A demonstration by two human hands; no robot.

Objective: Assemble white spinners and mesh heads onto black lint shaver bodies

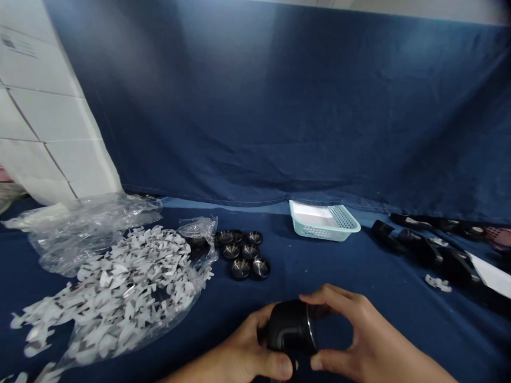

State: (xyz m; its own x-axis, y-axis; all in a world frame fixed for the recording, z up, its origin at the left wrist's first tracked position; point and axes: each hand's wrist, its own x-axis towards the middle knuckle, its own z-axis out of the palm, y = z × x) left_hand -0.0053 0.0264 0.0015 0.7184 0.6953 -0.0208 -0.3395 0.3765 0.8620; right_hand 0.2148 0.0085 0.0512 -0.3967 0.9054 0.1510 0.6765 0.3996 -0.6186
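My left hand (261, 348) is wrapped around a black part (288, 325) that looks like a shower head, its round end tilted toward the right. A thin shiny ring runs around that end. My right hand (345, 332) spans the ringed end, with the fingertips at its upper edge and the thumb at its lower edge. Whatever lies against the end inside the right hand is dark and hard to make out. Beyond my hands, several small black perforated cups (250, 251) lie in a cluster on the dark blue cloth.
A heap of small white plastic pieces (131, 287) lies at the left, partly on clear plastic bags (91, 223). A pale green basket (325, 231) holding white paper stands at the back. Black parts (423, 247) lie at the right, near some white pieces (438, 283). A blue curtain (279, 106) hangs behind.
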